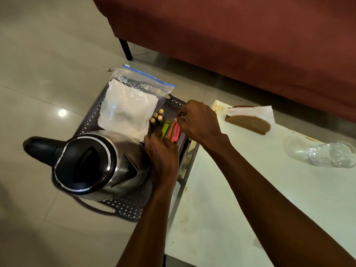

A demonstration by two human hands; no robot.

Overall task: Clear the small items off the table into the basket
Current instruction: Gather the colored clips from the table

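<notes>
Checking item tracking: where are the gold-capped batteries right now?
In the head view, the gold-capped batteries stand clustered in the dark perforated plastic basket on the floor, left of the white table, between the zip bag of white powder and the green clip.

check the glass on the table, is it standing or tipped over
Tipped over: the clear glass lies on its side on the white table, its rim toward the right edge of the view.

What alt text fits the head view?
Both hands, left hand and right hand, hold coloured clips over a dark basket containing a kettle, a zip bag and batteries, beside a white table.
</notes>
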